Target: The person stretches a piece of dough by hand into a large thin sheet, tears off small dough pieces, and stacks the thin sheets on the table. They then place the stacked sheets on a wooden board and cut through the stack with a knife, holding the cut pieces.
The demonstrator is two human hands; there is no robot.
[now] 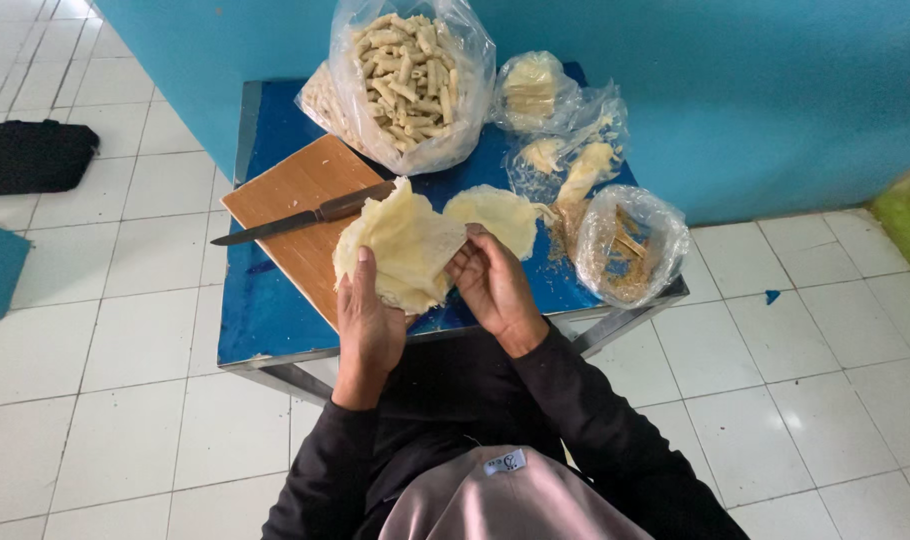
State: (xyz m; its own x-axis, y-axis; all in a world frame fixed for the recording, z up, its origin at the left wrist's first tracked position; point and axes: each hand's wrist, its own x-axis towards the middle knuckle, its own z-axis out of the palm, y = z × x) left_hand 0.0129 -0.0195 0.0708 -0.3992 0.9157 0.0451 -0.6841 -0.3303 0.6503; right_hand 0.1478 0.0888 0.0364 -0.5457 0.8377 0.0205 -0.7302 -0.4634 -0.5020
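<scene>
- A thin, pale yellow sheet is held up between both hands, just above the near edge of the blue table.
- The left hand is closed on the sheet's lower left edge; its thumb is pressed on top of the sheet.
- The right hand is closed on the sheet's right edge, at about 3 o'clock from the sheet's middle, with the fingers curled over it.
- Both arms are covered by black sleeves.
- A wooden cutting board is seen at about 10 o'clock from the sheet, and part of it is hidden under the sheet.
- A knife is laid across the board, with its dark handle next to the sheet and its blade pointing to 9 o'clock.
- A second flat yellow sheet is laid on the table at about 2 o'clock from the held one.
- A big clear bag of little rolled pieces is stood at 12 o'clock, at the far side of the table.
- Some smaller clear bags with pale yellow stuff inside are set at about 1 o'clock.
- An open clear bag with brown crumbs is set at 3 o'clock, at the table's right edge.
- The table is stood on a white tiled floor, close to a blue wall.
- A black bag is left on the floor at 9 o'clock, well apart from the table.
</scene>
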